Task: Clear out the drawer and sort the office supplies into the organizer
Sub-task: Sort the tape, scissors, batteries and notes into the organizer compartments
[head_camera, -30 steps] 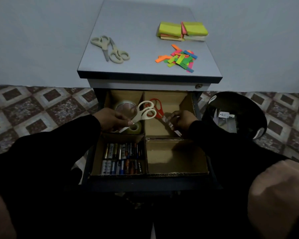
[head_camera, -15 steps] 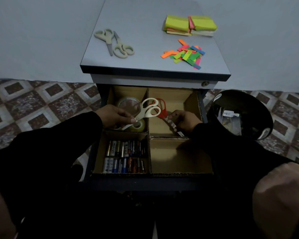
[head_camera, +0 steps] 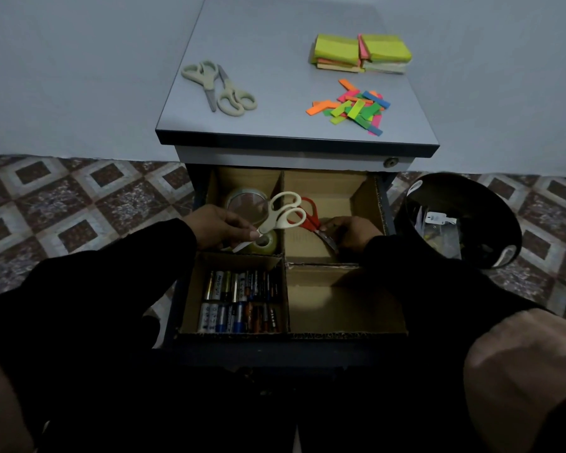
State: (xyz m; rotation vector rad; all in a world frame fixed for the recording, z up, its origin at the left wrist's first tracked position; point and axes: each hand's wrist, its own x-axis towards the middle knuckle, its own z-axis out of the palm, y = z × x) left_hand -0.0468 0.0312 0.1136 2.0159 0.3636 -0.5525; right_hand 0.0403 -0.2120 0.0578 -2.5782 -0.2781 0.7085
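Gripping white scissors (head_camera: 280, 214) by the blades, left hand (head_camera: 219, 225) hovers over tape (head_camera: 246, 204); right hand (head_camera: 352, 232) pinches red scissors (head_camera: 311, 217) in organizer (head_camera: 365, 194).

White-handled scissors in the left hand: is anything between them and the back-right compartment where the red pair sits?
Only the cardboard divider they are held above. The left hand holds the white-handled scissors by the blades; the right hand and red scissors already occupy that compartment.

Near-right compartment (head_camera: 343, 302) open; batteries (head_camera: 241, 302) fill its neighbour.
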